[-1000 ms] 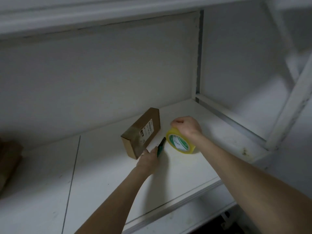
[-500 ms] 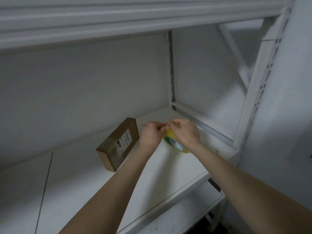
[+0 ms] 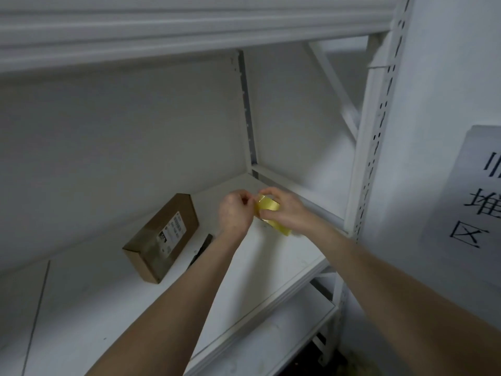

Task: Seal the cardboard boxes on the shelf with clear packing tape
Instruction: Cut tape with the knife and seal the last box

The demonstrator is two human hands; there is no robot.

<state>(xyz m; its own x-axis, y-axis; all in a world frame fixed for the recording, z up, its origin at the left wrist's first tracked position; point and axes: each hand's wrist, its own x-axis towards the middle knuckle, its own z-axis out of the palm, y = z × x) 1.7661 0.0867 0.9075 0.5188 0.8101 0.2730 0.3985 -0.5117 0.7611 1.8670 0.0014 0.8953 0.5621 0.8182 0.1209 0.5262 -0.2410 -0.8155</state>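
Both my hands up over the white shelf (image 3: 284, 270), rt side. Right hand (image 3: 284, 210) wraps the yellow tape roll (image 3: 267, 213), fingers curled round its rim, roll tilted and held just off the shelf. Left hand (image 3: 234, 213) touching the roll's near edge, thumb + forefinger pinched narrow at the tape surface; can't tell if they've got the loose end. Cardboard box (image 3: 162, 237) lies flat on the shelf, left of the hands, apart from them, white label facing up. Dark slim tool (image 3: 202, 249) on the shelf btwn box and my left forearm. Paper sign (image 3: 477, 191) w/ printed characters on the wall at far rt.
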